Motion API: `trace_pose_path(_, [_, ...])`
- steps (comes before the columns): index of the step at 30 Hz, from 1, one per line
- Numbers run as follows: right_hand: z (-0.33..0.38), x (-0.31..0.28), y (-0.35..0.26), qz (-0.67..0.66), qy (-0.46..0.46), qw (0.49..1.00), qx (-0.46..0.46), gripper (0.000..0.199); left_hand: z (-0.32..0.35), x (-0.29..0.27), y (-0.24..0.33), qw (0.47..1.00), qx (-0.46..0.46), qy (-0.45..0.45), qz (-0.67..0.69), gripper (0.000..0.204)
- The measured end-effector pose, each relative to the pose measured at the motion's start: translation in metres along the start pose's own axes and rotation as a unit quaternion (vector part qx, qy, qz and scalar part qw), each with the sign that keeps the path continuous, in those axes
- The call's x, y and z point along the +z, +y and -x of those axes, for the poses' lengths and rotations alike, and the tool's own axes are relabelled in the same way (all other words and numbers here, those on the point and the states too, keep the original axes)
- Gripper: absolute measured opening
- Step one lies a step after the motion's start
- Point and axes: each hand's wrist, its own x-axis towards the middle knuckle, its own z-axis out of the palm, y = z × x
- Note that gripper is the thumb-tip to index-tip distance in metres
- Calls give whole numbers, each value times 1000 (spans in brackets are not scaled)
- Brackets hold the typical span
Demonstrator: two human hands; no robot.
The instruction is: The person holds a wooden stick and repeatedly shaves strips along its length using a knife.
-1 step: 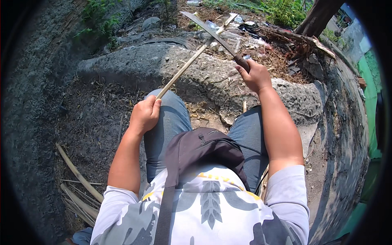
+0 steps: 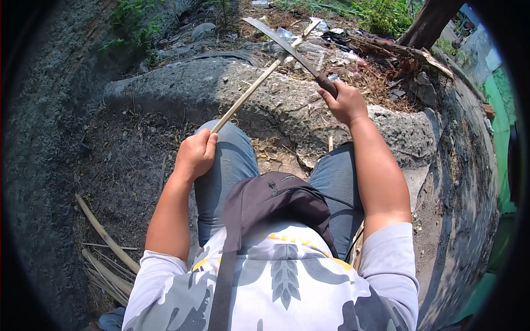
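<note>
My left hand (image 2: 195, 151), above my left knee, is closed round the near end of a long, pale strip of split bamboo or wood (image 2: 247, 97). The strip slants away from me to the right. In my right hand (image 2: 345, 102) is the dark handle of a machete (image 2: 280, 42), its long blade pointing up and to the left. The blade crosses over the strip close to the strip's far end; whether they touch there, I cannot tell.
A rough stone ledge (image 2: 165, 83) runs across in front of my knees. Beyond it lie litter, dry brown scraps and a tree trunk (image 2: 430, 25). Several pale curved strips (image 2: 105, 234) rest on the ground at my left. A dark bag (image 2: 270, 204) sits on my lap.
The tip of the machete blade has dipped very slightly. Both hands and the strip stay nearly where they were.
</note>
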Motion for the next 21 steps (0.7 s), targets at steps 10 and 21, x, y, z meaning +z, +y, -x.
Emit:
trace_pose_path(10, [11, 13, -22, 97, -61, 968, -223, 38, 1, 0, -1, 1000, -10, 2, -2, 30])
trace_pose_path(21, [1, 3, 6, 21, 26, 999, -6, 51, -1, 0, -9, 1000, -2, -5, 28, 29])
